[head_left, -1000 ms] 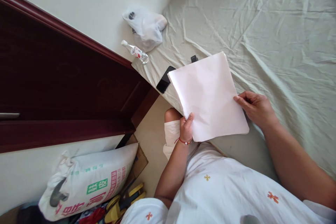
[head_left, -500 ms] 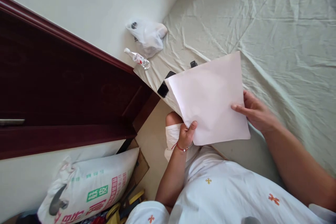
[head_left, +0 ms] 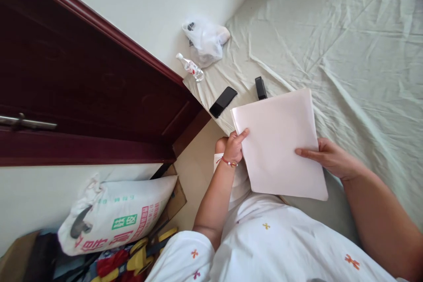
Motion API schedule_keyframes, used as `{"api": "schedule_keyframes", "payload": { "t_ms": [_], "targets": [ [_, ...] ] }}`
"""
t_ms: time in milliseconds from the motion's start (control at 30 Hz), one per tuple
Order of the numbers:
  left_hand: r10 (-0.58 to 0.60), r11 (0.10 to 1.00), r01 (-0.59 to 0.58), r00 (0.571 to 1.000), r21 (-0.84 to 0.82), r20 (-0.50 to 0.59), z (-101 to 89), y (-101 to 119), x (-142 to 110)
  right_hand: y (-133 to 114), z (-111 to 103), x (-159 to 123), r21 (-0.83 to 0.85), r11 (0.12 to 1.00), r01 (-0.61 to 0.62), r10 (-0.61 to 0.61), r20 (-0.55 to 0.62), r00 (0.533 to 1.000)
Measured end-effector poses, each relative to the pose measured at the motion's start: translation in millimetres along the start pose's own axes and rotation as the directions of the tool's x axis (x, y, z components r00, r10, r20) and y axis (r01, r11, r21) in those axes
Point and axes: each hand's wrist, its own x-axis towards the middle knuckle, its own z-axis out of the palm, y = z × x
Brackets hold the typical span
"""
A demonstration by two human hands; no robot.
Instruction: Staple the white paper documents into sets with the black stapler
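Note:
A stack of blank, pale pinkish-white paper sheets (head_left: pixel 277 141) is held over my lap, tilted a little. My left hand (head_left: pixel 235 146), with a red beaded string on its wrist, grips the left edge, thumb on top. On the right edge my right hand (head_left: pixel 330 156) is closed, its thumb lying flat over the top sheet and its fingers hidden beneath. Just beyond the far edge, a small black device (head_left: pixel 261 88) lies on the sheet-covered bed, partly behind the paper. A black phone (head_left: pixel 223 102) rests left of it, near the bed's edge.
A clear bottle (head_left: pixel 191 68) and a white plastic bag (head_left: pixel 206 42) lie by the wall on the bed (head_left: pixel 357 61). To the left is a dark red door (head_left: pixel 99 83) with a metal handle. A printed white sack (head_left: pixel 122 216) lies on the lower left, near yellow-handled items (head_left: pixel 139 253).
The paper has come lower and closer to my body, uncovering more of the phone and the black device. My left hand has slid up along the left edge. The view has shifted.

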Motion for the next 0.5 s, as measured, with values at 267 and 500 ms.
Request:
{"api": "schedule_keyframes", "payload": {
  "t_ms": [267,500],
  "targets": [
    [0.066,0.996,-0.072,0.992,0.055,0.104,8.6,3.1,-5.5,-5.4,2.0,-6.6,0.222,0.973,0.063,-0.034,-0.131,0.991],
    [0.102,0.994,-0.091,0.977,-0.066,0.188,15.2,16.8,6.1,-5.1,6.7,-5.5,0.257,0.966,-0.017,0.032,-0.053,0.998]
  ]
}}
